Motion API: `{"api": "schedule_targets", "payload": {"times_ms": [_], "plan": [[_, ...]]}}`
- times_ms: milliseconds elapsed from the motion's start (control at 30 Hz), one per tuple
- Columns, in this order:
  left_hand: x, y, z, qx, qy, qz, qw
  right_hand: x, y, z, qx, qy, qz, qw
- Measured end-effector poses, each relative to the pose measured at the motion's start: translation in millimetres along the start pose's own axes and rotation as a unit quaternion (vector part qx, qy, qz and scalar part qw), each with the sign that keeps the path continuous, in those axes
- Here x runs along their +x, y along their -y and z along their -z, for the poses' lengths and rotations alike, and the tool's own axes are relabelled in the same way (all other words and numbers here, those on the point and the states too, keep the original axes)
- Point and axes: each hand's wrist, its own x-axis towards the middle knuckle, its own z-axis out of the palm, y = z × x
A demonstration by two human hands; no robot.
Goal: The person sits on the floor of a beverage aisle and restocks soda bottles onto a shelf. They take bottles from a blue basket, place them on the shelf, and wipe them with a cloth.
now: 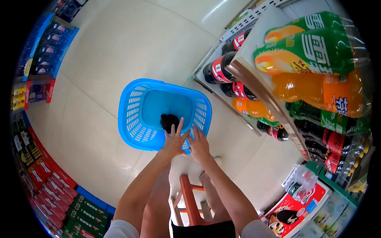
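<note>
A blue plastic shopping basket (165,84) stands on the tiled floor before me. Inside it, near the side closest to me, lies a small black object (169,122) whose kind I cannot tell. My left hand (175,140) is over the near rim, fingers spread, with its fingertips beside the black object and nothing visibly held. Just to its right, my right hand (198,143) rests at or just above the near right rim, fingers slightly apart and holding nothing visible. Whether either palm touches the rim is unclear.
An orange-brown stool (187,197) stands between my legs. At right, a shelf edge (268,104) juts out with large soda bottles (312,89); a red and white box (293,209) is below. Stacked drink cases (55,196) and packs of blue bottles (49,50) line the left.
</note>
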Motion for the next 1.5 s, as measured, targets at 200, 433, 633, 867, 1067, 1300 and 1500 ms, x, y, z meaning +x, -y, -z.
{"api": "schedule_targets", "payload": {"times_ms": [200,433,633,867,1067,1300,1500], "plan": [[-0.9,1.4,-10.3,0.007,0.039,-0.001,0.999,-6.9,2.7,3.7,-0.002,0.034,-0.003,0.999],[-1.1,13.6,-33.2,0.024,0.005,-0.021,0.999,-9.5,6.6,2.2,0.020,0.017,0.003,1.000],[1.7,20.2,-29.3,-0.001,0.035,-0.060,0.998,-7.1,0.0,0.1,0.050,0.017,0.019,0.998],[15.2,24.1,-16.3,-0.052,0.031,-0.064,0.996,9.4,-23.6,1.3,0.100,-0.036,0.088,0.990],[62.6,74.8,-35.9,-0.071,0.001,-0.222,0.972,32.2,-46.3,-6.3,0.079,-0.082,0.193,0.975],[91.9,78.9,-29.8,-0.010,0.047,-0.206,0.977,44.3,-60.1,-8.0,0.059,-0.128,0.257,0.956],[81.7,59.9,-21.6,0.067,-0.088,-0.261,0.959,42.7,-68.0,-9.5,0.025,-0.156,0.266,0.951]]}}
